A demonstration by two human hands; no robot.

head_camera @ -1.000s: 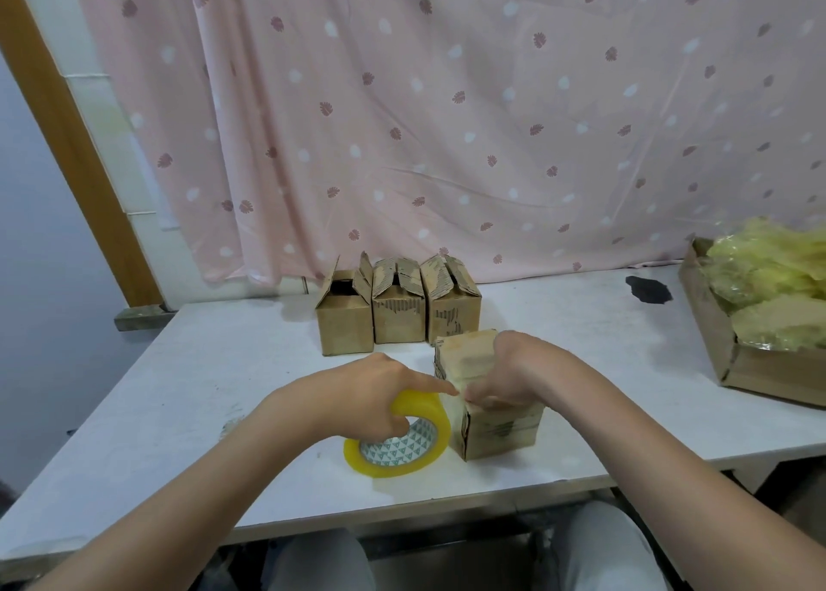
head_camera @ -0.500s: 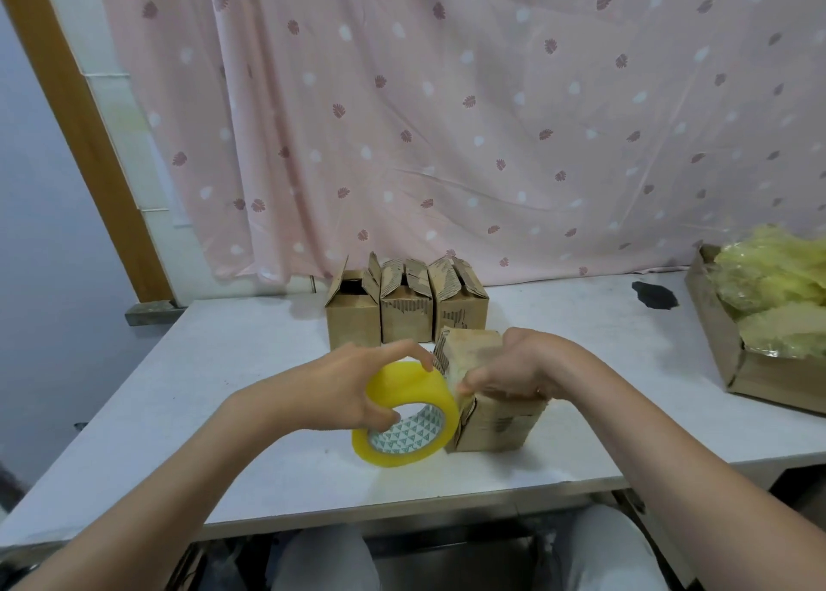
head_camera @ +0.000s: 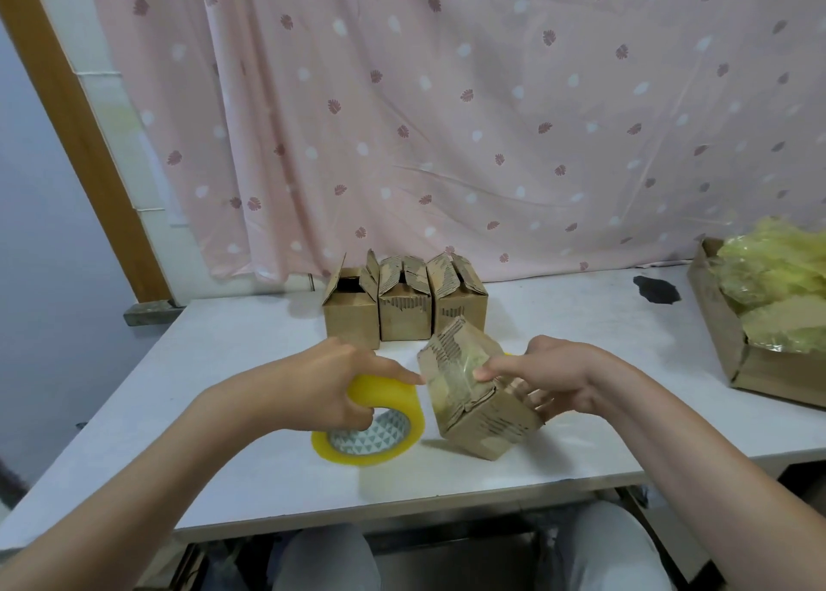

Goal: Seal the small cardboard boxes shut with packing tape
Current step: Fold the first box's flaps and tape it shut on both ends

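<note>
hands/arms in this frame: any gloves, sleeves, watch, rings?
None visible. The left hand and right hand are bare, with no gloves, and both forearms are uncovered up to the frame edge, with no sleeves in view. No watch, bracelet or ring shows. Light grey trousers cover the knees below the table.

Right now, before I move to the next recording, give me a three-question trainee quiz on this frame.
1. True or false: the small cardboard box under the right hand sits flat on the white table.
2. Which hand grips the yellow roll of packing tape? A left B right
3. How many open-flapped brown boxes stand in the back row?

Key: 1 false, it is tilted; 2 A; 3 three.
</note>
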